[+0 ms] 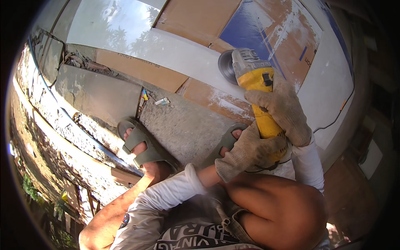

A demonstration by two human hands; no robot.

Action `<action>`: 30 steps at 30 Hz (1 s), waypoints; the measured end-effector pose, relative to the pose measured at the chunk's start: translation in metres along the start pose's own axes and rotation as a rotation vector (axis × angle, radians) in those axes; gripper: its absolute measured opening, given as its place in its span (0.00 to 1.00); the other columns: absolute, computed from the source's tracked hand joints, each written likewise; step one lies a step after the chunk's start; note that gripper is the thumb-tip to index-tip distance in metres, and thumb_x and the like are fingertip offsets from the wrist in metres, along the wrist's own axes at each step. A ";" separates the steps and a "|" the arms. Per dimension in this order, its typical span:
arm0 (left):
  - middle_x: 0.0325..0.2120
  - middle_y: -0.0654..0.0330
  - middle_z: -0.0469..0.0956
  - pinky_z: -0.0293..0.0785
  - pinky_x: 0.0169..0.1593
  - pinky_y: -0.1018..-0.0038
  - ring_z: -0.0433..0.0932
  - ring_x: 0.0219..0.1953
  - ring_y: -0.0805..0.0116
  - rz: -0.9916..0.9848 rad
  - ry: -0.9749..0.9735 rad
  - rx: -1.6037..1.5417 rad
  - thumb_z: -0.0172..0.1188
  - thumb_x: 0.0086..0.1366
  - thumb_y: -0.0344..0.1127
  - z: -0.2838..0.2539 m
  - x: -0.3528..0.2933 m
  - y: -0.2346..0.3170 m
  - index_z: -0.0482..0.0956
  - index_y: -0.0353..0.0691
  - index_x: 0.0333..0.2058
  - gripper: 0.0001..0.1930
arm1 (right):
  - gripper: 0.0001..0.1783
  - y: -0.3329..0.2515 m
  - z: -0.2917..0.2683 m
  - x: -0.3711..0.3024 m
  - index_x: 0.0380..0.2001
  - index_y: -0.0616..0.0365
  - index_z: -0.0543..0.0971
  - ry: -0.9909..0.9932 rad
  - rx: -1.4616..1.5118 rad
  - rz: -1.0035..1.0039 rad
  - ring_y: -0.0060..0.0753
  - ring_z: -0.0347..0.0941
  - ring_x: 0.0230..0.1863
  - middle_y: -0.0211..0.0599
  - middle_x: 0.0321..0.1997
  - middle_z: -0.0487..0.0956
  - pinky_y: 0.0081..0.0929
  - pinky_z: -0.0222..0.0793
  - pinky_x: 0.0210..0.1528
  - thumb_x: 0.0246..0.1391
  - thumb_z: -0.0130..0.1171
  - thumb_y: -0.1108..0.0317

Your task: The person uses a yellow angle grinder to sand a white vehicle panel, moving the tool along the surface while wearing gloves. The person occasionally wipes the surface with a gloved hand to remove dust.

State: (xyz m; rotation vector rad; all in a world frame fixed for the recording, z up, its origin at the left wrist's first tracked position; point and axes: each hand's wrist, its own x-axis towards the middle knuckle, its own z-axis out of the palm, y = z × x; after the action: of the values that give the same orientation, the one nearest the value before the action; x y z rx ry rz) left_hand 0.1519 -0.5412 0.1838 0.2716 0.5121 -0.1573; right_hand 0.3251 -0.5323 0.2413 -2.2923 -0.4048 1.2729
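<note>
- The right hand (284, 108) grips the middle of the yellow grinder (265, 118), right of centre; the left hand (246, 153) clasps its near end, probably sharing weight and steadying it.
- The disc (226, 67) sits at the far end, over the white slab (183, 52) and away from the legs (277, 198); whether it touches, I can't tell.
- Cardboard (141, 68) lies along the slab's near edge, perhaps as padding.
- The cord (333, 121) lies right, clear of the disc.

I can't tell whether the disc (226, 67) of the angle grinder (255, 77) meets the white panel (187, 58); my left hand (245, 152) partly hides the right sandal (216, 146).
</note>
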 end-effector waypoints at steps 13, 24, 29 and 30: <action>0.50 0.55 0.85 0.90 0.44 0.71 0.88 0.42 0.67 0.057 -0.026 -0.109 0.53 0.86 0.36 0.001 0.012 -0.023 0.74 0.36 0.69 0.19 | 0.33 -0.003 -0.002 -0.004 0.57 0.66 0.81 -0.008 0.057 0.038 0.38 0.87 0.41 0.47 0.44 0.87 0.38 0.85 0.45 0.52 0.78 0.59; 0.44 0.61 0.84 0.86 0.52 0.75 0.85 0.48 0.71 0.078 -0.140 -0.238 0.66 0.79 0.36 0.009 0.011 -0.036 0.77 0.37 0.63 0.19 | 0.26 0.012 -0.009 -0.016 0.54 0.65 0.83 0.001 0.057 -0.170 0.32 0.85 0.38 0.40 0.42 0.86 0.35 0.83 0.43 0.56 0.77 0.61; 0.47 0.62 0.85 0.85 0.53 0.71 0.85 0.47 0.71 -0.015 -0.253 -0.703 0.75 0.72 0.35 0.007 0.012 -0.023 0.75 0.37 0.64 0.27 | 0.26 0.003 -0.009 -0.014 0.56 0.64 0.83 -0.011 0.129 0.061 0.29 0.85 0.42 0.40 0.44 0.85 0.33 0.84 0.44 0.59 0.77 0.62; 0.48 0.62 0.85 0.85 0.53 0.71 0.85 0.47 0.71 -0.001 -0.159 -0.502 0.74 0.73 0.36 0.009 0.009 -0.022 0.75 0.37 0.64 0.26 | 0.26 0.001 -0.009 -0.013 0.56 0.64 0.83 -0.035 0.155 0.077 0.29 0.84 0.43 0.40 0.45 0.85 0.33 0.84 0.45 0.59 0.77 0.62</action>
State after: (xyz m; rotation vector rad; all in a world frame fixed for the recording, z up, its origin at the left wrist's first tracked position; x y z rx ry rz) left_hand 0.1590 -0.5656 0.1825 -0.2303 0.3790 -0.0469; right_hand 0.3263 -0.5413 0.2543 -2.1765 -0.2230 1.3342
